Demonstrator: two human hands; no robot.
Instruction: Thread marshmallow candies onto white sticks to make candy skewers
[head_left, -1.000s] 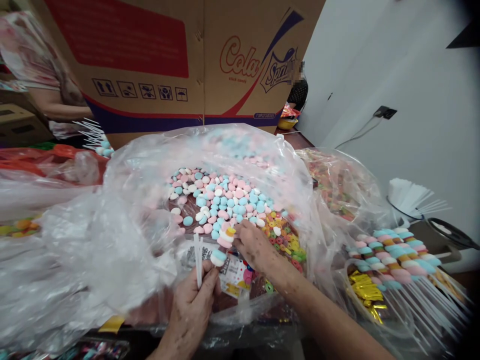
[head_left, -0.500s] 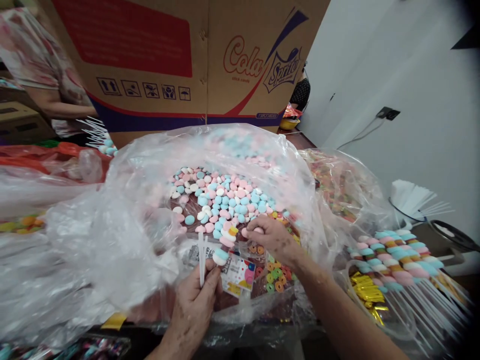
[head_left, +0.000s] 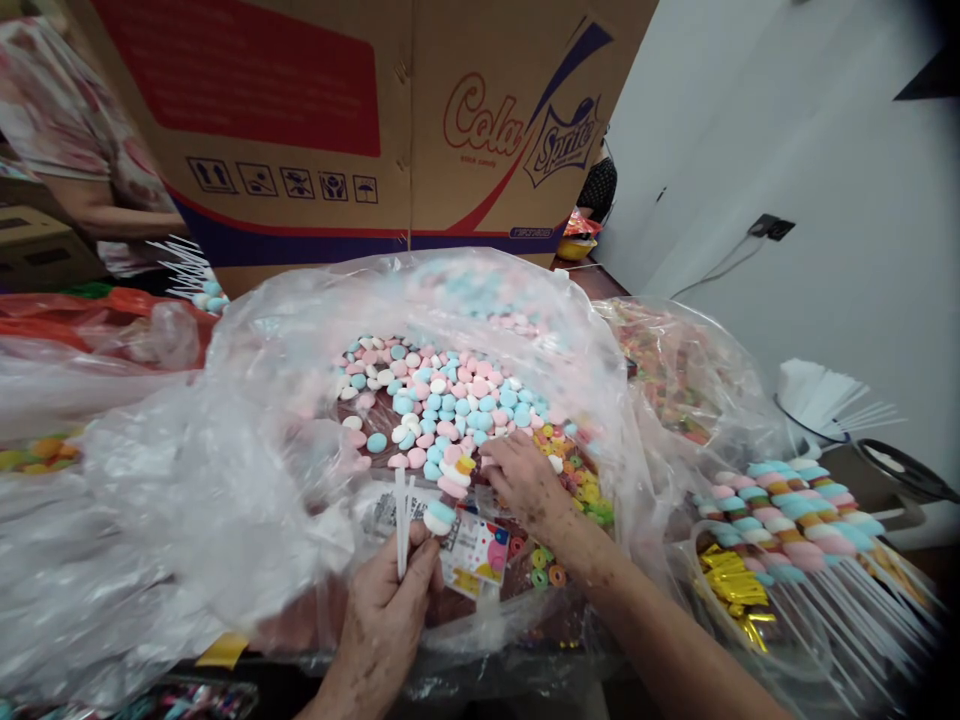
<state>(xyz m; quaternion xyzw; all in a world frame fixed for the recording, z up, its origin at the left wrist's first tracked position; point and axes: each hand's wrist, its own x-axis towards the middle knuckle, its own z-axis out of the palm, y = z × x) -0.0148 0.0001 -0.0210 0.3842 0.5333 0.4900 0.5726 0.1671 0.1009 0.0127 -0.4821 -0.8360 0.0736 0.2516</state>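
Note:
My left hand (head_left: 390, 600) is closed around several thin white sticks (head_left: 403, 520) that point upward. A blue-and-white marshmallow (head_left: 439, 517) sits just above its thumb and finger. Beyond that is a short stack of pink, white and yellow candies (head_left: 454, 472); whether one stick joins them is hidden. My right hand (head_left: 529, 485) reaches over the near edge of the loose pastel marshmallows (head_left: 450, 405), fingers stretched forward, nothing visible in them. Beside and below it lie ring-shaped gummies (head_left: 551, 565) and a printed card (head_left: 476, 550).
A large cardboard box (head_left: 300, 100) stands behind the clear plastic bag (head_left: 262, 330). At right are finished marshmallow skewers (head_left: 795, 510), gold ties (head_left: 731, 580) in a tub and a bundle of white sticks (head_left: 817, 400). Another person (head_left: 90, 150) is at far left.
My right hand has shifted slightly left and up toward the marshmallows, and the pink marshmallow at its fingertips no longer shows. The left hand stays nearly still.

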